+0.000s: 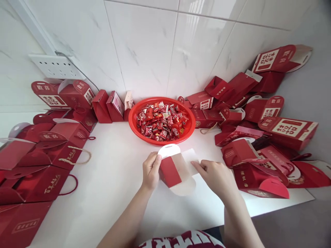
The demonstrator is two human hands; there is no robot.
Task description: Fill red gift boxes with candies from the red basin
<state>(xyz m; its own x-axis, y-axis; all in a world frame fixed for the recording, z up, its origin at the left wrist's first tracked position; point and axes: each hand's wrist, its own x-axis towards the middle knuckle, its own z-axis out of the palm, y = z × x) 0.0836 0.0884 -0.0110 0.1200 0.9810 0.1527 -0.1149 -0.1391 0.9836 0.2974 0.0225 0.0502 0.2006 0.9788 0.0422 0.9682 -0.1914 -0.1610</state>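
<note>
My left hand (pixel 151 170) grips the left edge of a partly folded red gift box (pixel 173 170) with white inner flaps, lying on the white table (pixel 108 179). On the box's right side my right hand (pixel 216 175) pinches one of its white flaps with closed fingers. Just beyond the box stands a red plastic basket (pixel 161 120) full of red-wrapped candies.
Several assembled red gift boxes (pixel 46 162) crowd the table's left side, and more lie piled at the right (pixel 261 151). A few stand along the tiled wall (pixel 108 106). A white socket strip (pixel 55 67) hangs on the wall. The table's front edge runs at lower right.
</note>
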